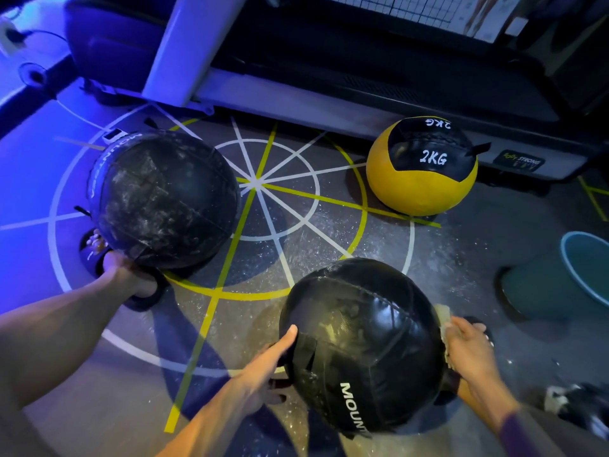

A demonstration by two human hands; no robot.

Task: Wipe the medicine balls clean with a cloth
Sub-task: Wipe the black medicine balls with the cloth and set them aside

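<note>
Nearest the camera sits a large black leather medicine ball (362, 344) with white "MOUNT" lettering, its panels wet and streaked with pale suds. It rests on the grey speckled gym floor (329, 232), which is painted with white and yellow circles and spokes.

The left hand (270, 357) lies flat against this ball's left side. Its thumb stretches straight up the leather, and the other fingers run down into the shadow beneath, where their lie is unclear.

The right hand (469, 344) is at the ball's right side. Its fingers are bent over a pale crumpled cloth (444, 316), pressing it to the surface.

Farther left, a second black leather medicine ball (164, 199) stands well apart, coated in whitish smears. A bare lower leg (66, 311) reaches to its base, where a dark sandal (146, 296) shows.

Beyond the painted hub, a smaller yellow and black medicine ball (421, 166) marked "2KG" sits just beside the grey base of a treadmill (296, 103).

At the right edge is part of a teal round plastic basin (586, 268). The floor near it looks wet.
</note>
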